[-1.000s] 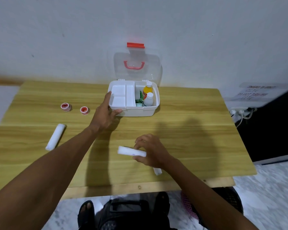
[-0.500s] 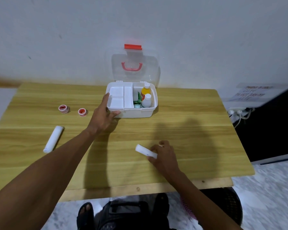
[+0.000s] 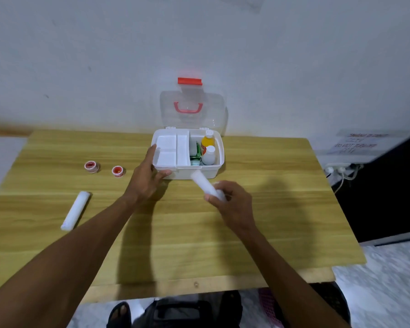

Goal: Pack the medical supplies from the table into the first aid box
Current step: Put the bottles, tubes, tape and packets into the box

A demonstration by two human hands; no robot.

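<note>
Over by the wall, at the far side of the table (image 3: 270, 209), the first aid box (image 3: 213, 172) sits with its clear lid (image 3: 192, 110) tipped back; the left hand (image 3: 147, 178) steadies its near-left corner, thumb on the front wall, fingers lying up the side. The right hand (image 3: 232, 204) is just in front of the box, fingers curled round the near end of a white roll (image 3: 205, 184); the roll's long axis runs away from the hand, forward and a little left, and its free end shows against the box's front wall. I'd say the end must now rise over that rim, and the roll may need turning to fit; a white tray (image 3: 167, 150) covers the left half, while an orange bottle (image 3: 207, 140) and a white bottle (image 3: 208, 156) fill part of the right. Well off to the left lie a second roll (image 3: 75, 210) and two tape rings (image 3: 91, 166), nearer the left hand.
</note>
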